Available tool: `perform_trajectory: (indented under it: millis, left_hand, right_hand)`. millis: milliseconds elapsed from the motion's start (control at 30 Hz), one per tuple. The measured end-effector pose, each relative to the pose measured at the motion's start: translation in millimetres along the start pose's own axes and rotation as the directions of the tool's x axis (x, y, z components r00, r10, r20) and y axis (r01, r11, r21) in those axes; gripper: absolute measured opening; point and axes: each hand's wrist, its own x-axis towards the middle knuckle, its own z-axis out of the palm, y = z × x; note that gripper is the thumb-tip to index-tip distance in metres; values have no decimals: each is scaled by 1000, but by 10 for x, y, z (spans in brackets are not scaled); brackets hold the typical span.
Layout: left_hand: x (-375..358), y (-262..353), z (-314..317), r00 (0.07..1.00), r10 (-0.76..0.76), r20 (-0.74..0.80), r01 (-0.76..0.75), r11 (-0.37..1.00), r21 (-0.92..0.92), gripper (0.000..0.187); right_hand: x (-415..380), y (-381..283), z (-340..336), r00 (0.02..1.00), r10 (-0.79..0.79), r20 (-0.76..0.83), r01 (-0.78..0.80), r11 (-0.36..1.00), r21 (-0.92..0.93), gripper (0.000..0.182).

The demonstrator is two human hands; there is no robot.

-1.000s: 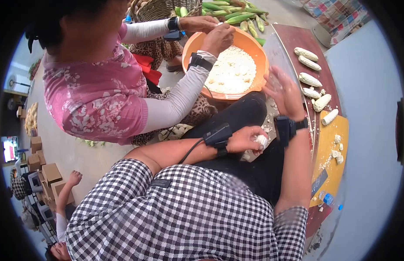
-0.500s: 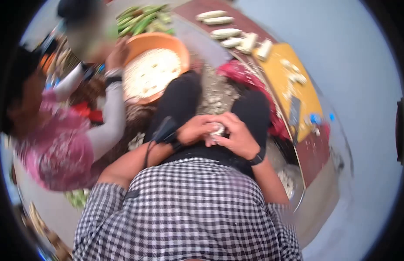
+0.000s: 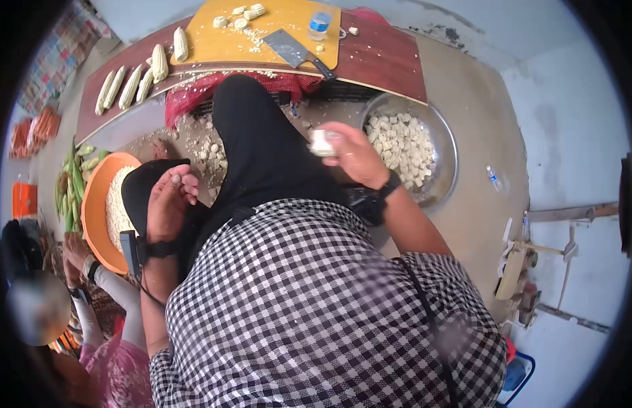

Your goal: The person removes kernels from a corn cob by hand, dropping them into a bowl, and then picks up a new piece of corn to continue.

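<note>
My right hand point(image 3: 350, 151) is closed around a short white piece of corncob point(image 3: 323, 143), slightly blurred by motion, just left of a metal bowl point(image 3: 454, 163). Many short pale corncob pieces point(image 3: 401, 146) fill that bowl. Over my left thigh, my left hand point(image 3: 170, 204) is turned up with its fingers curled. A small roundish pale spot shows at its fingertips; what it is I cannot make out. To the left of this hand stands an orange basin point(image 3: 95, 214) holding loose pale kernels point(image 3: 119, 211).
Ahead, a reddish board point(image 3: 391, 64) bears whole peeled corncobs point(image 3: 131, 87) and a yellow cutting board point(image 3: 214, 41) with a cleaver point(image 3: 289, 49) and plastic bottle point(image 3: 319, 26). Scraps litter the floor. A co-worker in pink point(image 3: 122, 374) reaches toward the basin from the lower left.
My view has swung right. My hands, together around a pale piece before, are now apart; the right one has moved beside the metal bowl with the corncob piece.
</note>
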Motion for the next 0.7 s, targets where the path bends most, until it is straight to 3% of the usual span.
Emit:
perform_trajectory:
  millis: [33, 167, 200, 233, 267, 333, 367, 433, 533, 700]
  left_hand:
    - [-142, 73, -300, 1000, 13, 16, -13, 1000, -23, 32]
    - [159, 322, -412, 999, 39, 2, -39, 999, -20, 30]
    - [252, 317, -429, 999, 29, 22, -28, 998, -49, 29]
    - [338, 329, -460, 999, 42, 29, -40, 996, -75, 28]
    - [398, 388, -509, 996, 80, 24, -78, 992, -98, 27]
    - [469, 576, -459, 998, 60, -22, -62, 993, -104, 25]
    - [516, 663, -425, 998, 61, -1, -61, 992, -113, 22]
    - [635, 824, -433, 989, 62, 133, -42, 989, -145, 23]
    - [776, 1029, -436, 995, 52, 80, -49, 998, -41, 22]
    - [1395, 1149, -553, 993, 100, 58, -98, 995, -31, 22]
  right_hand:
    - [-188, 147, 139, 998, 7, -70, 2, 991, 136, 20]
    - [-672, 308, -576, 945, 86, -314, 43, 923, 381, 20]
    - [-814, 422, -856, 871, -125, -475, -80, 917, -390, 21]
    - [-851, 424, -1070, 839, -217, -498, -163, 774, -612, 24]
    - [-981, 384, -1245, 796, -243, -555, -192, 767, -612, 30]
    - [-1133, 213, -1401, 706, -141, -694, -184, 910, -372, 45]
    - [-1181, 134, -1428, 688, -122, -716, -201, 915, -350, 53]
    - [-1130, -66, -1394, 664, -89, -742, -250, 909, -333, 44]
    - [-741, -454, -989, 767, 3, -642, -249, 923, -294, 38]
    - [600, -883, -158, 946, -49, -320, -59, 946, -320, 30]
